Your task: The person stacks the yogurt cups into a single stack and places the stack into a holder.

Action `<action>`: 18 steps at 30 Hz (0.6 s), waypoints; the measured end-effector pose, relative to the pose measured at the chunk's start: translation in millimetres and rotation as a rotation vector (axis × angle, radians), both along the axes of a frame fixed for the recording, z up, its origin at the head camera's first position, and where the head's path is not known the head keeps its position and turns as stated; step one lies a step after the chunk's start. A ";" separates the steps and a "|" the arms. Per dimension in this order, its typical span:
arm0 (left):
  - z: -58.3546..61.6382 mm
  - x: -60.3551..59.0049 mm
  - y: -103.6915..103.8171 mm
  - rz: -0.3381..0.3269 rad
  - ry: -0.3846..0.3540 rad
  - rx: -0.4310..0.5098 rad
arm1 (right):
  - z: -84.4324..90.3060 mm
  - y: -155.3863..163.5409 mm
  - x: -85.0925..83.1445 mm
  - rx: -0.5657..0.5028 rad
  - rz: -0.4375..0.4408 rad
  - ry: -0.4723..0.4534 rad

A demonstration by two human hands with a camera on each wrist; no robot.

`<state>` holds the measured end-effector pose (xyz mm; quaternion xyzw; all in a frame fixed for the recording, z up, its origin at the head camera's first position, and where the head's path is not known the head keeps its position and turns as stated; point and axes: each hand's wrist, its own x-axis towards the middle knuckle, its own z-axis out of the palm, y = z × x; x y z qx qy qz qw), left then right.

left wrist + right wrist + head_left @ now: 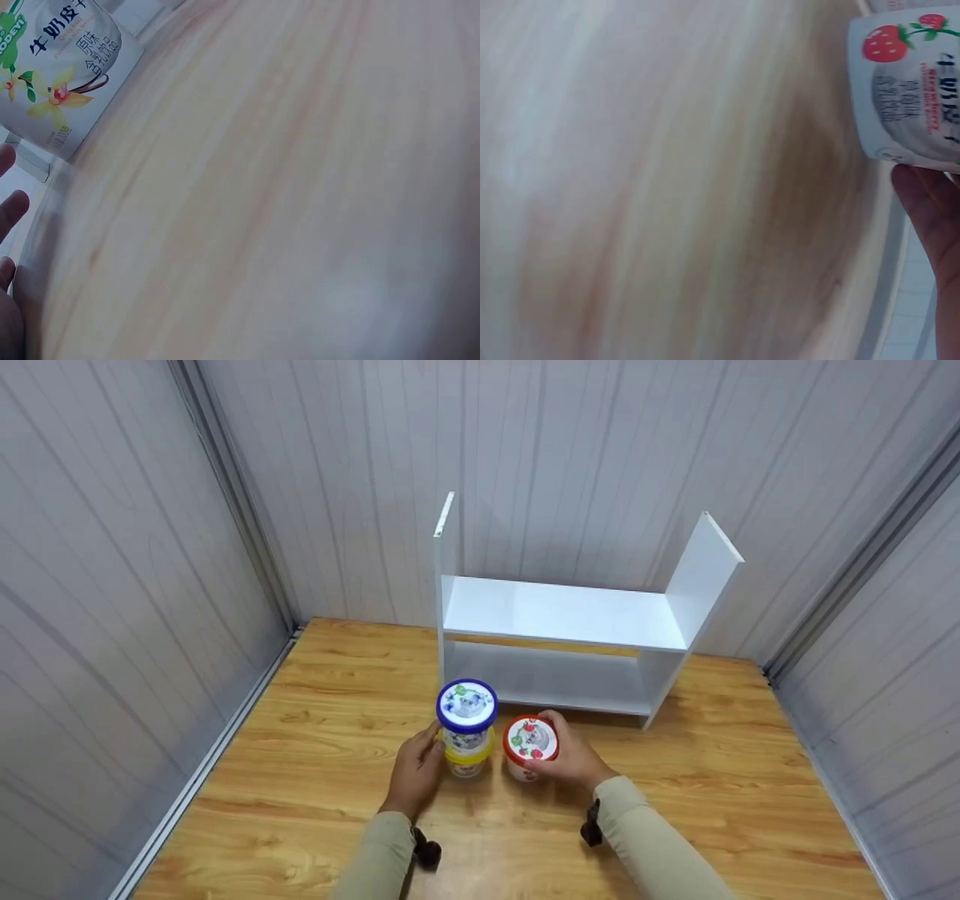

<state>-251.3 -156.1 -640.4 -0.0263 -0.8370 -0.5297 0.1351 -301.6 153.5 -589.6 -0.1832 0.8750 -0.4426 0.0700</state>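
In the lower centre, the right hand point(571, 757) grips a roughly upright red-lidded tub point(531, 741), just right of a blue-lidded tub point(466, 706) stacked on a yellow-lidded tub point(466, 770); the left hand point(415, 772) borders the stack's left, its grip unclear.

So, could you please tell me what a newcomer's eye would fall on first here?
Probably the bright tubs near the middle of the head view: a blue-lidded tub stacked on a yellow-rimmed tub, just beside the left hand. Right of them, the right hand grips a red-lidded tub. Behind stands a white shelf unit against the pale wall.
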 end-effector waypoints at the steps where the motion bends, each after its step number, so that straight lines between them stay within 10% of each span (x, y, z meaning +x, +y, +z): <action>1: 0.0 -0.3 0.2 0.000 -0.001 -0.003 | -0.9 -0.3 0.5 0.002 -0.007 0.010; 18: -1.1 -1.1 1.4 0.002 0.002 0.000 | -1.6 -5.2 2.9 0.043 -0.081 0.094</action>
